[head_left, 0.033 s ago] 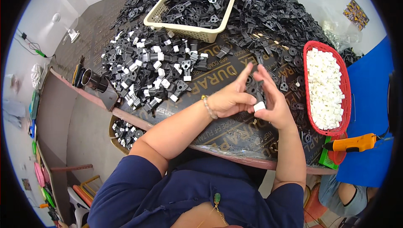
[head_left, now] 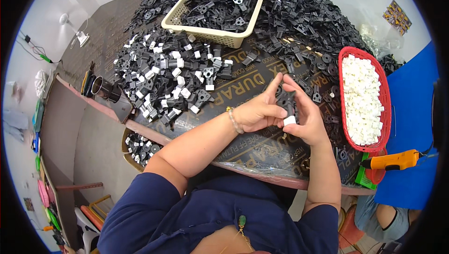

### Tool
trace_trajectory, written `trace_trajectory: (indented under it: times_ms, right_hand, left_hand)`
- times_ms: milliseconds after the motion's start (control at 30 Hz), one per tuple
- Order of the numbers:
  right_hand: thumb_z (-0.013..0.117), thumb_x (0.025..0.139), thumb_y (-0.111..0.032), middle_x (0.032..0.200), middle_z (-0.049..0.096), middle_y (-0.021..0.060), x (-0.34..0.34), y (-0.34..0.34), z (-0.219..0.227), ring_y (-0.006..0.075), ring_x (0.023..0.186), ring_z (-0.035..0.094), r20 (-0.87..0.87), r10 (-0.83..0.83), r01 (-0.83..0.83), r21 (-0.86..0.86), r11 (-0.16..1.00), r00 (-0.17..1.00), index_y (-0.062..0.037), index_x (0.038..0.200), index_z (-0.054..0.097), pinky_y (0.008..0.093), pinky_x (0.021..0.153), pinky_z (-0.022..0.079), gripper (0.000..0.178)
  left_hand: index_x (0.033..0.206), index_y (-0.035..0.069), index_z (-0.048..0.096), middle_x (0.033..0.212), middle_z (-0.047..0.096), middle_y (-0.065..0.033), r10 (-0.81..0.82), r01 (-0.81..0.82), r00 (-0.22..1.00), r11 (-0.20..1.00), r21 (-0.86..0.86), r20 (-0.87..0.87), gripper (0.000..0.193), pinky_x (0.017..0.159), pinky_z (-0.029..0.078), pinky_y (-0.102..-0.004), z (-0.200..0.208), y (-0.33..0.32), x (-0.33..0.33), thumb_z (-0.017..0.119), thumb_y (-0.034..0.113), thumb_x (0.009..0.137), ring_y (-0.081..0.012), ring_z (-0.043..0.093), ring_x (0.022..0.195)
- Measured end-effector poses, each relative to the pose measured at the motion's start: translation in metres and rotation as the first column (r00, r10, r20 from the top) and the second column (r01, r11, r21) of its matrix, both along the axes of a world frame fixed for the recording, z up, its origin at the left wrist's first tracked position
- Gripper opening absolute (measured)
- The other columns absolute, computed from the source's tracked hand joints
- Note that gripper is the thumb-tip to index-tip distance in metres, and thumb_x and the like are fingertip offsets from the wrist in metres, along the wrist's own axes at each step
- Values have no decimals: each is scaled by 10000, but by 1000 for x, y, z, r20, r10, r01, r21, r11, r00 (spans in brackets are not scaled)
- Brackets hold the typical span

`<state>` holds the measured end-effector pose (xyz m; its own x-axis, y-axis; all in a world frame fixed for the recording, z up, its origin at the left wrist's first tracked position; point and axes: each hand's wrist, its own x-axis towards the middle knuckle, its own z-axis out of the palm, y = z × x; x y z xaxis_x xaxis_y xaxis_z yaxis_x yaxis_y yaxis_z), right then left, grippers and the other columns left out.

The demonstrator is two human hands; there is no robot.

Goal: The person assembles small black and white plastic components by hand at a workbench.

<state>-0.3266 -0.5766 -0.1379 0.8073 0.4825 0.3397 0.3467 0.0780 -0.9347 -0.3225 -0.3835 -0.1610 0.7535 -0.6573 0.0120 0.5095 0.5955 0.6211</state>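
Angled inward, the left hand [head_left: 255, 114] and right hand [head_left: 310, 122] hold a white-capped black part [head_left: 286, 102].

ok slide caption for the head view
A white-tipped black part held between left hand and right hand, red basket of white pieces to the right

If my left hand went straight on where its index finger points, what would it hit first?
Your left hand would probably meet the loose black parts beyond its fingertip, though your right hand lies close beside that line. Depth is unclear; it might pass over them.
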Motion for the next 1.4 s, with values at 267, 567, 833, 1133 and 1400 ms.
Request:
trace_trajectory:
  times_ms: [267, 567, 833, 1133, 1400]
  right_hand:
    - [875, 654, -178, 1198, 675, 141, -1, 39, 41, 186, 1058, 659, 79, -241, 252, -196, 947, 967, 10, 1313, 528, 328, 961, 515, 768]
    - [800, 778, -452, 1364, 570, 234, 79, 199, 34, 331, 1253, 574, 525, -109, 265, -233, 936, 844, 17, 1408, 479, 388, 1070, 430, 848]
    - [661, 851, -216, 1166, 694, 167, 144, 131, 5, 364, 1082, 654, 447, -75, 448, -843, 297, 891, -68, 1080, 735, 449, 889, 553, 282]
    - [782, 735, -133, 1335, 584, 143, 98, 66, -13, 319, 1174, 574, 588, -122, 462, -472, 751, 800, -78, 1275, 637, 394, 1027, 465, 562]
    - [718, 833, -39, 1050, 690, 138, 18, -34, 50, 241, 922, 685, 308, -354, 464, -678, 570, 883, -3, 1095, 673, 340, 836, 539, 269]
  left_hand:
    - [1192, 123, 554, 943, 665, -39, 214, -231, 946, 972, -44, -242, 272, 700, 539, -318, -3, -2, 18, 561, 283, 973, -161, 633, 781]
    - [1261, 87, 538, 1064, 672, -74, 203, -233, 963, 958, -168, -180, 391, 913, 532, -420, -45, 5, 35, 642, 323, 967, -222, 666, 957]
    - [1037, 102, 526, 800, 568, -8, 690, -718, 630, 692, 70, -356, 126, 553, 370, -275, -38, 10, 43, 493, 219, 1003, -123, 506, 632]
    - [1323, 73, 466, 1072, 604, -34, 844, -825, 536, 521, 218, 12, 391, 753, 486, -276, -24, 9, 38, 617, 158, 973, -112, 576, 907]
    - [1415, 50, 449, 1110, 628, -88, 440, -440, 898, 886, 148, 35, 486, 851, 535, -313, -8, -3, 19, 599, -8, 956, -178, 612, 990]
